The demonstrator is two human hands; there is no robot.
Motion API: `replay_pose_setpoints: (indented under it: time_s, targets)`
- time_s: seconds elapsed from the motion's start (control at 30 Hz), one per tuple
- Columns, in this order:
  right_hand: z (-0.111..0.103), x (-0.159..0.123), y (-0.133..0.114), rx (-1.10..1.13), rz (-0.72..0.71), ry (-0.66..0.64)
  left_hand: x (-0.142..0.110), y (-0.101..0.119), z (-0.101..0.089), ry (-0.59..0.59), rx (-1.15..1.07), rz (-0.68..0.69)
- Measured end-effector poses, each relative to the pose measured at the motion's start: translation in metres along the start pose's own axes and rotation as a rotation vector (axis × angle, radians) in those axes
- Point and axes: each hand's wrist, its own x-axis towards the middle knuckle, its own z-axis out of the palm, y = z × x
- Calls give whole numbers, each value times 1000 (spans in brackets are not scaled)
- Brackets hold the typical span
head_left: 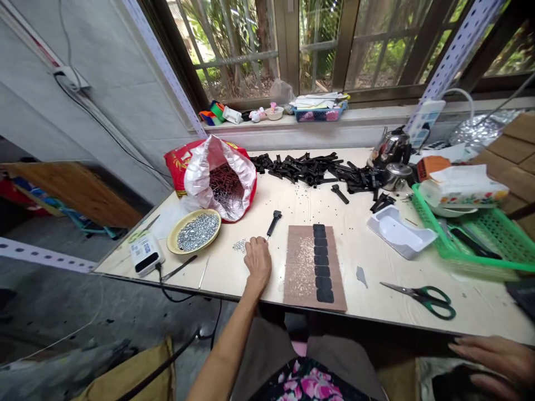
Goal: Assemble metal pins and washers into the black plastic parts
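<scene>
My left hand (pixel 257 260) rests on the table with its fingers bent and drawn together. What they pinch, if anything, is hidden. Just beyond the fingertips lies a black plastic piece (pixel 273 224) with a wide head, and a thin pale tip reaches from it toward the fingers. Small silver metal bits (pixel 239 245) are scattered left of this hand. On its right is a brown board (pixel 298 267) with a column of black rounded pads (pixel 321 259). My right hand (pixel 495 359), partly blurred at the lower right edge, has its fingers stretched out over something dark below the table edge.
A yellow bowl (pixel 171 243) holds silver bits beside a red bag (pixel 178 167) of thin dark pieces. Black plastic pieces (pixel 309 169) are heaped at the back. Scissors (pixel 422 298), a white tray (pixel 399 231) and a green basket (pixel 468 253) are on the right.
</scene>
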Motion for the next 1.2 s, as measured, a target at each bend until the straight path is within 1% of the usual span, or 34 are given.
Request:
replay_pose_setpoints:
  time_s: [0.03,0.07,0.13,0.2,0.23,0.3,0.37,0.4,0.47,0.5,0.53,0.6,0.67,0.77,0.83,0.9,0.97,1.0,1.03,1.07,1.13,1.17,1.2]
  targets:
    - [-1,15,-6,-18,-35,-42,3,-1,1,-2,-4,-10]
    - [-1,37,-16,-40,-85,-106,5,-3,0,4,-14,-21]
    - [3,94,-45,-58,-209,-231,6,-8,-4,13,-36,-37]
    - [20,156,-78,-32,-376,-237,4,-14,-8,-3,-55,-53]
    - [34,185,-94,-29,-446,-214,3,-16,-10,-11,-70,-55]
    - [76,236,-122,-53,-572,-153,0,-20,-13,3,-117,-53]
    - [125,276,-142,-98,-683,-116,1,-24,-13,78,-217,-52]
    - [150,292,-150,-123,-737,-124,3,-26,-13,132,-293,-55]
    - [192,318,-162,-158,-839,-172,13,-30,-12,231,-442,-64]
    - [209,327,-166,-170,-881,-206,19,-32,-12,268,-497,-64]
    - [222,335,-168,-181,-910,-235,27,-34,-12,296,-533,-64]
    - [236,348,-171,-200,-940,-256,41,-35,-13,329,-567,-68]
    - [237,359,-169,-208,-937,-197,52,-31,-15,346,-619,-71]
    - [220,376,-161,-235,-875,-71,60,-16,-19,406,-682,-48]
    - [203,386,-152,-287,-797,-23,61,-3,-21,459,-661,28]
    - [186,392,-143,-341,-770,-2,63,10,-18,443,-617,173]
    - [172,390,-136,-372,-828,-9,66,20,-10,349,-605,299]
    - [166,387,-133,-383,-866,-18,68,24,-5,274,-618,325]
    - [162,384,-129,-393,-897,-21,70,27,0,180,-643,321]
    - [158,380,-126,-399,-917,-19,72,30,4,66,-681,290]
    - [153,374,-119,-392,-921,4,74,35,9,-171,-790,179]
    - [152,371,-115,-372,-904,25,73,37,8,-250,-852,118]
    - [150,369,-111,-338,-877,47,71,38,5,-286,-911,60]
